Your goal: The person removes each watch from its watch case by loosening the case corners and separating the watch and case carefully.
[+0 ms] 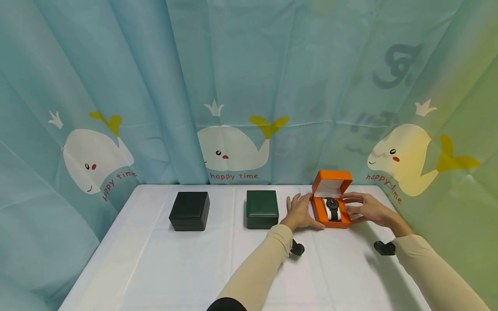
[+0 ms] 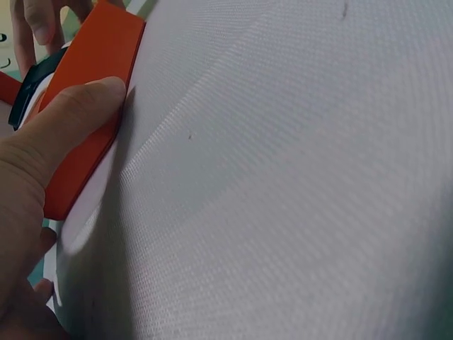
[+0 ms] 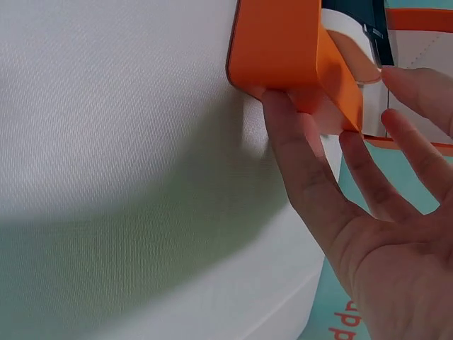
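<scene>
An orange watch box (image 1: pixel 320 210) stands on the right part of the table with its lid (image 1: pixel 333 175) raised. Inside it, a dark wristwatch (image 1: pixel 333 204) is wrapped round a white cushion. My left hand (image 1: pixel 301 212) grips the box from the left, its thumb (image 2: pixel 99 99) flat against the orange front and its other fingers toward the hinge side. On the opposite side my right hand (image 1: pixel 367 208) touches the box with loosely spread, nearly straight fingers. One fingertip (image 3: pixel 279 103) meets the box's lower side; the others reach up near the rim and lid.
A dark green box (image 1: pixel 262 209) with its lid down sits left of my left hand. Farther left is a black box (image 1: pixel 189 211), also closed. The white table (image 1: pixel 171 268) ends at a blue-green curtain (image 1: pixel 241 77) printed with whales.
</scene>
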### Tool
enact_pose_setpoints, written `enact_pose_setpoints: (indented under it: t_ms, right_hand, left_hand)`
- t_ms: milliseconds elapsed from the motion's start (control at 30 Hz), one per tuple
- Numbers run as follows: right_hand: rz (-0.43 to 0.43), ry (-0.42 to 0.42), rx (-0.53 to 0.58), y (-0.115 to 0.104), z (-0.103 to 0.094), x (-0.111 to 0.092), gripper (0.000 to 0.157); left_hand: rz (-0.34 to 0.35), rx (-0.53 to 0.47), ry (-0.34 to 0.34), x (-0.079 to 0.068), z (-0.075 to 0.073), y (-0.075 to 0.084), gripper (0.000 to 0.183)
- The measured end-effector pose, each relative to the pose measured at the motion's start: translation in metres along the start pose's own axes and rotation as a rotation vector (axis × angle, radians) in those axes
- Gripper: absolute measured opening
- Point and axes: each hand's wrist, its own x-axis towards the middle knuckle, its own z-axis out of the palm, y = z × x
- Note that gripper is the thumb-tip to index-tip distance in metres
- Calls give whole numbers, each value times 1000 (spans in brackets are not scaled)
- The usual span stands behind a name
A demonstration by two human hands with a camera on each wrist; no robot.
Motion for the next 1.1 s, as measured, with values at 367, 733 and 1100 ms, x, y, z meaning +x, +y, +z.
enact_pose_setpoints:
  t_ms: [367,733,1100]
  right_hand:
    - [-22,18,-92,6,0,7,61]
    - [-1,33,-115,8,5,8,62]
    - [6,30,-110,11,4,9,66]
  left_hand:
    - [22,-7,0,5,5,-2,113]
    - [-1,-3,0,2,4,-1,114]
    - [28,1,28,-1,2,-1,113]
